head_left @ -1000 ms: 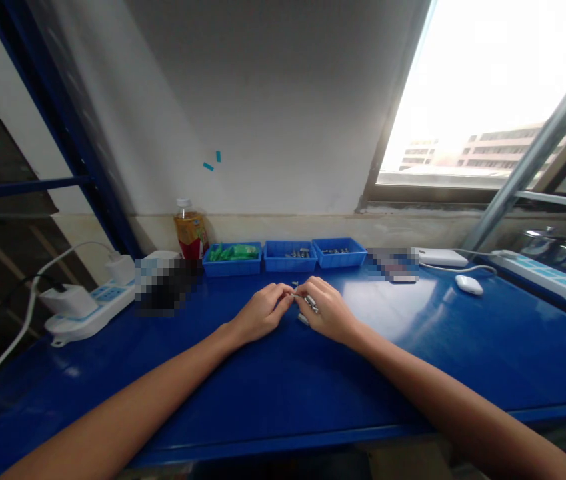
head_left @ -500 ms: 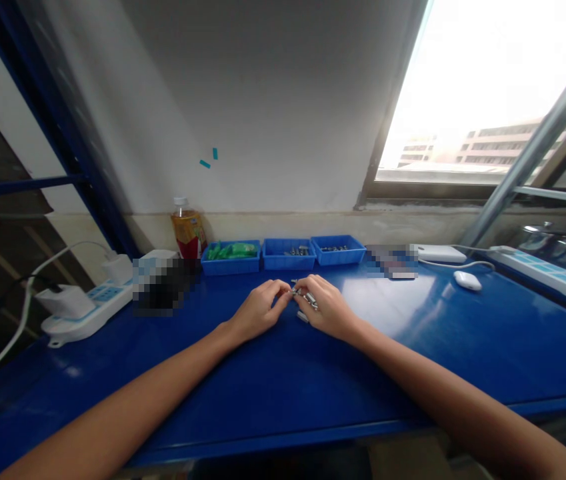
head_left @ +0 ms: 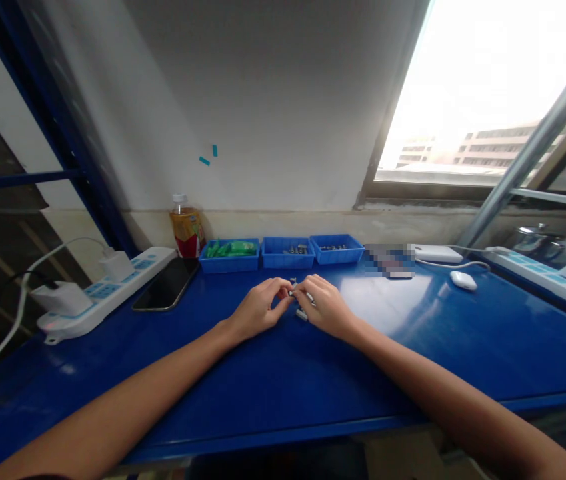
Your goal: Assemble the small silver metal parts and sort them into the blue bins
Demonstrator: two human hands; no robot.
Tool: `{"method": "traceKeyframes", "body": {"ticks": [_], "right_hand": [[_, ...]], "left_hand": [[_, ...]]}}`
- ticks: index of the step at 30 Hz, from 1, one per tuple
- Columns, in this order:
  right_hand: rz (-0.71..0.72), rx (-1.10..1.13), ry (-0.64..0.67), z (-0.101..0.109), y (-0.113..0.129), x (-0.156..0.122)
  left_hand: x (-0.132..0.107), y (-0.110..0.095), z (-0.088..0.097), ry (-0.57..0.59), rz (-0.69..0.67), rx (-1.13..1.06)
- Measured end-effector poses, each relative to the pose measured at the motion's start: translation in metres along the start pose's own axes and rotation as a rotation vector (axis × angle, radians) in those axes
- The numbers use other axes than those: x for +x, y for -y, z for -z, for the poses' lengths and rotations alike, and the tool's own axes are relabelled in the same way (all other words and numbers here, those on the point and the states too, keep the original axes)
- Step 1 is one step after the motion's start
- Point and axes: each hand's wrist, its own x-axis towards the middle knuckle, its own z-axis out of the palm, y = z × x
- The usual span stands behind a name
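Note:
Over the middle of the blue table [head_left: 263,387] my two hands meet at the fingertips. My left hand [head_left: 263,307] pinches a tiny metal piece [head_left: 291,293] between thumb and forefinger. The fingers of my right hand [head_left: 325,305] close on the same spot from the other side; the piece is too small and too covered to name. A small silvery cylinder [head_left: 301,314] lies on the table just below my right fingers. Another small metal part [head_left: 293,280] lies beyond the fingertips. More metal parts under my right palm are mostly hidden.
Three blue bins stand along the wall: one with green packets [head_left: 233,249], two with small metal parts [head_left: 295,251]. Left are a drink bottle [head_left: 187,230], a phone [head_left: 167,287] and a power strip [head_left: 113,293]. Right are a white earbud case [head_left: 463,280] and another power strip [head_left: 537,273].
My right fingers have curled slightly further over the metal parts, so less of them shows. Both hands stay at nearly the same place, and the view has shifted a little.

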Motion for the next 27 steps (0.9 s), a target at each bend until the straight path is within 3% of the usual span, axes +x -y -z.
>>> {"method": "traceKeyframes", "body": {"ticks": [12,22,27], "right_hand": [[0.046,0.031,-0.010,-0.0009,0.0006,-0.0017],[-0.019,0.020,-0.021,-0.0048,-0.0031,-0.0014],[-0.044,0.034,-0.029,-0.0058,-0.0002,-0.0020]], "left_hand": [[0.0006,-0.0004,0.0038,0.060,0.021,0.020],[-0.0004,-0.0037,0.0023,-0.004,-0.064,0.143],[0.0001,-0.0024,0.0023,-0.005,-0.007,0.154]]}}
